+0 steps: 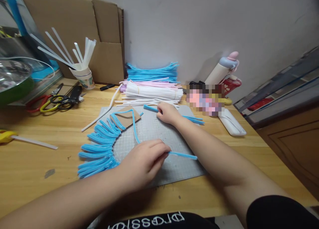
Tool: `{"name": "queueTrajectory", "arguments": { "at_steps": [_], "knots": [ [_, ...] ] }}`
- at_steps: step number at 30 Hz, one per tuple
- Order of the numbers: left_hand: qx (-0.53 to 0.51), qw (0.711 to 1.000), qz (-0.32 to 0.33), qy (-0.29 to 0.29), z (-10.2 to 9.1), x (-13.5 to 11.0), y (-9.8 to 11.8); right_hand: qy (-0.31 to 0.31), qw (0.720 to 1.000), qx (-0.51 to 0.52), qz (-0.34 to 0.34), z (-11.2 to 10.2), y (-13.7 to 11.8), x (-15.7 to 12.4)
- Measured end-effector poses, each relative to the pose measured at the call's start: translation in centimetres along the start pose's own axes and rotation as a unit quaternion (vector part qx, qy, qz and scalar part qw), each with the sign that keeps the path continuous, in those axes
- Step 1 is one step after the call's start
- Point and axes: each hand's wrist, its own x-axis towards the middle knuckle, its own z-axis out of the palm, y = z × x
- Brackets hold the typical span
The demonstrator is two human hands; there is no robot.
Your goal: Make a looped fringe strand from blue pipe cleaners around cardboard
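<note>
- Left grip (144, 161) pinches one blue pipe cleaner (183, 155); right grip (168, 113) closes over loose blue stems (193, 118).
- Risk: a sharp tug could drag the looped fringe (99, 149) off its cardboard (126, 117).

Under the curled fingers of the left hand (143, 162), a stretch of the blue stem (183, 155) it pinches is hidden. The right hand (168, 113) covers the middle of a blue bundle (193, 119), and its fingertips are out of sight — the grip cannot be told. Just beyond the right hand, a pixelated patch (205, 99) blots out the foot of a bottle (220, 71). Far left of the left hand, a metal bowl (12, 79) and a yellow handle (6, 136) run off the edge.
</note>
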Motion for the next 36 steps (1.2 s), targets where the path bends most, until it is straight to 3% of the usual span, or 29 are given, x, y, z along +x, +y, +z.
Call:
{"name": "queueTrajectory", "arguments": {
  "at_steps": [8,13,17,20,23,28,31,34,36],
  "knots": [
    [0.008,1.0,-0.007,-0.007,0.1,0.0,0.0,0.024,0.998,0.053,0.031,-0.6,0.7,-0.4],
    [0.012,1.0,-0.003,-0.008,0.1,-0.1,-0.1,0.013,0.997,0.06,0.053,-3.0,0.8,-0.7],
    [0.016,1.0,0.0,-0.006,0.1,-0.1,-0.2,0.023,0.999,0.03,0.011,-4.6,1.4,-0.3],
    [0.015,1.0,-0.002,-0.005,0.2,-0.1,-0.2,0.024,0.999,0.021,-0.038,-4.0,2.0,-0.2],
    [0.001,1.0,0.01,0.016,0.2,0.0,-0.3,0.051,0.998,0.022,-0.023,-2.3,1.8,-0.6],
    [-0.022,0.992,0.032,0.122,0.2,0.0,-0.4,0.042,0.998,0.044,0.0,0.2,-0.4,-1.6],
    [-0.032,0.985,0.029,0.169,0.0,-0.1,-0.2,0.046,0.997,0.065,0.013,-0.3,-1.8,-2.0],
    [-0.042,0.983,0.023,0.179,-0.4,-0.3,0.0,0.071,0.987,0.14,0.034,-2.4,-3.5,-3.6],
    [-0.05,0.981,0.006,0.189,-0.7,-0.3,0.1,0.085,0.942,0.318,0.06,-4.1,-5.0,-5.4]
  ]
}}
